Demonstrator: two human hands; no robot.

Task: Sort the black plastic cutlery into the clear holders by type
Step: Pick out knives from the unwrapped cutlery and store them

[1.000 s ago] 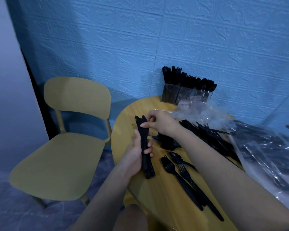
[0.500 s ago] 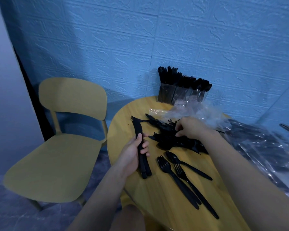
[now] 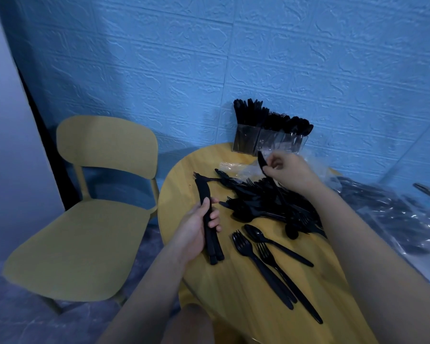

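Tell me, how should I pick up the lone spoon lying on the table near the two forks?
Pinch the spoon by the middle of its thin straight handle, coming from above with your right hand. It lies flat on the table and the handle's right side is clear, while the forks lie close on the left.

black cutlery (image 3: 266,207), clear holders (image 3: 268,141), yellow wood-grain table (image 3: 233,294), yellow chair (image 3: 85,219), blue embossed wall (image 3: 209,58)

Small dining or café corner: a round wooden tabletop (image 3: 233,281) set against a blue textured wall (image 3: 184,70), a matching yellow chair (image 3: 90,207) beside the tabletop, clear cutlery holders (image 3: 266,142) at its wall-side edge.
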